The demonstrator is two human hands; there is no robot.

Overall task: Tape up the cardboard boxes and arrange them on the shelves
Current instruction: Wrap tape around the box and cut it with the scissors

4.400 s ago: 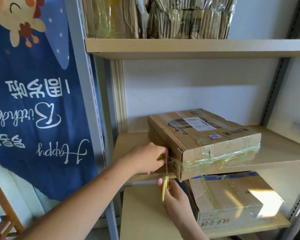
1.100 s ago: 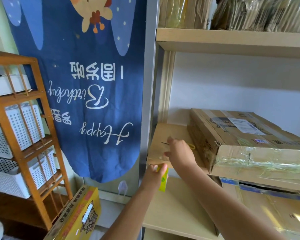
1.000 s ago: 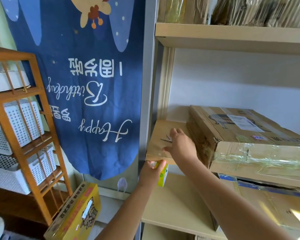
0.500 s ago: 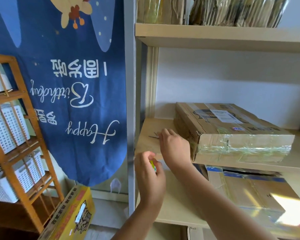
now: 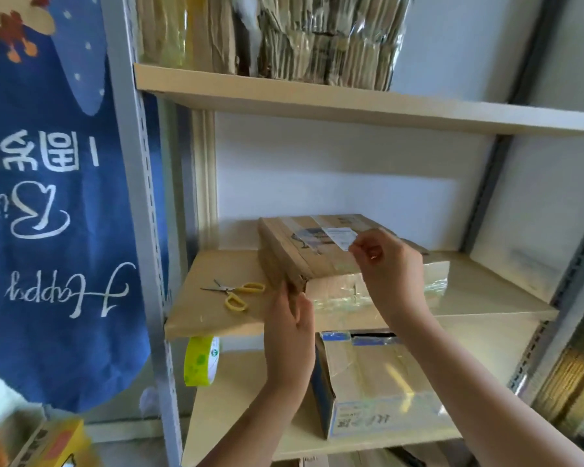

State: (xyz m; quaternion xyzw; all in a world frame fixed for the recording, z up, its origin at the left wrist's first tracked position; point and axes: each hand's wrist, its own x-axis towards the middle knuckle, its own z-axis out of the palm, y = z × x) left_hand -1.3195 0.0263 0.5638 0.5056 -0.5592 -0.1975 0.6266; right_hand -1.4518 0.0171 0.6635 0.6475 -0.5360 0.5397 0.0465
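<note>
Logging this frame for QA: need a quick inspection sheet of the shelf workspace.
Surface: pale wooden middle shelf in a grey metal rack.
Job's things: flat brown cardboard box, front edge wrapped in clear tape, on the middle shelf; yellow-green tape roll and second taped cardboard box on the lower shelf.
Clutter: yellow-handled scissors lying left of the flat box.
Grippers: left hand touches the box's front-left corner, fingers straight; right hand curled over the box top, what it pinches unclear.
Cables: nothing seen.
Surroundings: blue birthday banner at left; wrapped cardboard bundles on the top shelf.
</note>
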